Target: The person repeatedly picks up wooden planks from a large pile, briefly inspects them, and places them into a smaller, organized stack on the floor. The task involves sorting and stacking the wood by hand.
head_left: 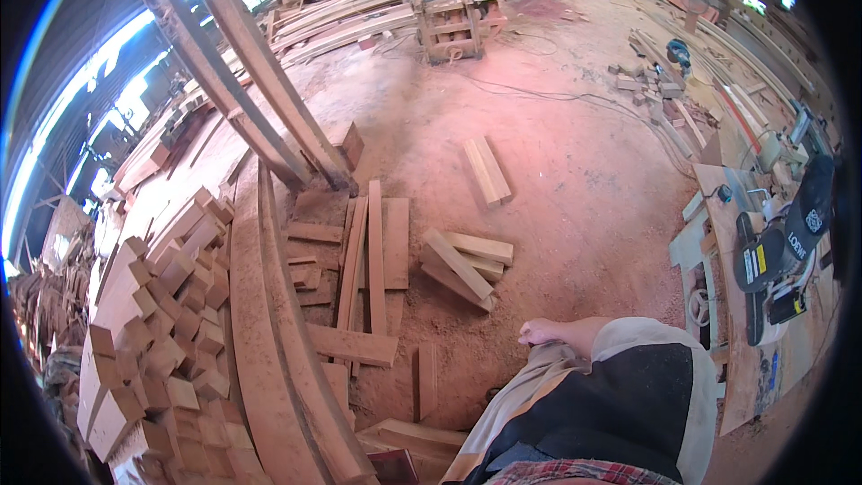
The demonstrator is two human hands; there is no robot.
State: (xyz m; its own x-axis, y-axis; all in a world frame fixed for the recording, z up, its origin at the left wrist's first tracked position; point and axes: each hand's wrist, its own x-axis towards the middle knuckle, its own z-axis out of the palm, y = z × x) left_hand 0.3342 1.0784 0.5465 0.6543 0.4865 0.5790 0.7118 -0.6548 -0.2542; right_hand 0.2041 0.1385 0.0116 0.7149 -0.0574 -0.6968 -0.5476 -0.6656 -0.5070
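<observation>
What looks like a bare hand (541,332) shows at the lower centre of the frame, just past the pale edge of a black, white and orange garment (620,404); I cannot tell which hand it is or whether the grip is closed, no object shows in it, and a second hand cannot be made out. Nearest to it, a little up and to the left, a small pile of wooden pieces (460,264) lies crossed on the floor (575,216). These should be stiff, fairly light and hard to damage, though the dust may make them slippery; the middle of each length, held across its narrow faces, seems the best place to take hold, minding splinters at the sawn edges. They are straight and square-cornered, pale cream on some faces and browner on others. A pale block (488,171) lies apart near the centre, on reddish, powdery ground. At lower left, long thin reddish boards (374,251) lie beside a curved, dust-coated slab (269,350), and beyond it is a heap of square-ended blocks (184,332). Two thick, rough beams (269,72) slant through the upper left. At right, a wooden worktop (741,386) shows worn, smooth planks beside a pale round handwheel (699,307).
</observation>
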